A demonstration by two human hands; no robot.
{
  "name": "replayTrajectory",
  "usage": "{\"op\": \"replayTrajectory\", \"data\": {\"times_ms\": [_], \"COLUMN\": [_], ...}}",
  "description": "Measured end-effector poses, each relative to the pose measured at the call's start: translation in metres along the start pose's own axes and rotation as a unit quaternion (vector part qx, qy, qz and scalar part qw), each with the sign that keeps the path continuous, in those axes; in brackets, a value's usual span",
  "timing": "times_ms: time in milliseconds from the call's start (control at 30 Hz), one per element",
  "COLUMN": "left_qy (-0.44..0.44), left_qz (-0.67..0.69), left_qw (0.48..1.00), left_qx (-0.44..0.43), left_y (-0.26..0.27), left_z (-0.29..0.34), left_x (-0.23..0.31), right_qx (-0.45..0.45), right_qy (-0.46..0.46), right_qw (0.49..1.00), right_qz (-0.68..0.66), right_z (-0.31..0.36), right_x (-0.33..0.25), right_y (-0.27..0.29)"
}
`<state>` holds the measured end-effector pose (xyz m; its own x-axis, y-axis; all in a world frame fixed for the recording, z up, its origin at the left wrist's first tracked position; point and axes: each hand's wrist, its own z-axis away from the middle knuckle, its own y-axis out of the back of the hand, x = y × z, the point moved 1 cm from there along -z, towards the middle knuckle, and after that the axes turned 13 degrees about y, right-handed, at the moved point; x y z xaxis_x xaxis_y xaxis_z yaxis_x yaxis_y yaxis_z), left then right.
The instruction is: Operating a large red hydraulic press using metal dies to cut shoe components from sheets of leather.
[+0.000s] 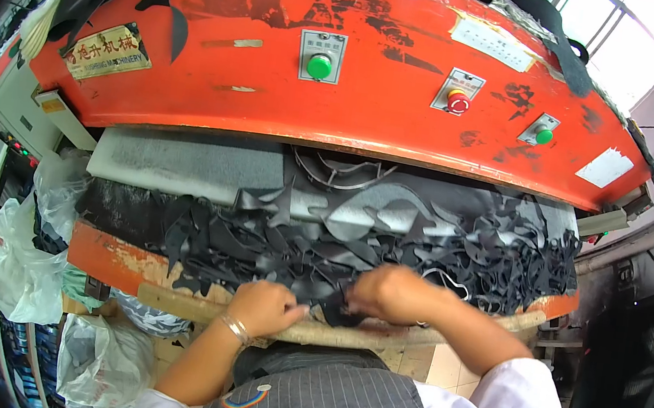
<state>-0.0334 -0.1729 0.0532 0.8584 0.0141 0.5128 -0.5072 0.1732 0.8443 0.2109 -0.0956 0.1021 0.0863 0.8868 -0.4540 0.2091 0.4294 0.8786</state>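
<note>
A tangled heap of black leather-like offcuts (pixel 312 256) lies along the front of an orange press. At its near edge, my left hand (pixel 268 308), with a silver bracelet at the wrist, rests by the wooden rail. Its fingers are curled in and its thumb points right; what they hold, if anything, is hidden. My right hand (pixel 388 293) is to its right, slightly blurred, its fingers closed at a black leather-like piece (pixel 339 311) that hangs over the rail. Behind the heap, a curved metal cutting die (pixel 338 179) sits on black sheet under the press beam.
The orange press beam (pixel 217 99) spans the far side, bearing green buttons (pixel 319 67) and a red stop button (pixel 458 101). A pale cutting board (pixel 184 162) lies below it. A worn wooden rail (pixel 375 338) runs before me. Plastic bags (pixel 26 259) stand at left.
</note>
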Motion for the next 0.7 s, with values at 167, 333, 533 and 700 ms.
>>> {"op": "replayTrajectory", "data": {"times_ms": [167,333,533,700], "left_qy": [-0.094,-0.114,-0.096,-0.124], "left_qz": [0.073,0.038,0.017,0.013], "left_qw": [0.978,0.970,0.972,0.964], "left_qx": [0.173,0.213,0.216,0.233], "left_y": [0.019,-0.004,0.008,0.013], "left_z": [-0.106,-0.148,-0.152,-0.156], "left_x": [0.006,-0.006,-0.019,-0.027], "right_qx": [0.069,0.004,-0.024,0.028], "right_qy": [0.129,0.274,0.371,0.199], "right_qw": [0.955,0.927,0.900,0.882], "right_qz": [0.260,0.256,0.228,0.425], "right_z": [-0.090,-0.142,-0.158,-0.099], "right_x": [0.111,0.186,0.182,0.129], "right_y": [0.048,0.041,0.081,0.208]}}
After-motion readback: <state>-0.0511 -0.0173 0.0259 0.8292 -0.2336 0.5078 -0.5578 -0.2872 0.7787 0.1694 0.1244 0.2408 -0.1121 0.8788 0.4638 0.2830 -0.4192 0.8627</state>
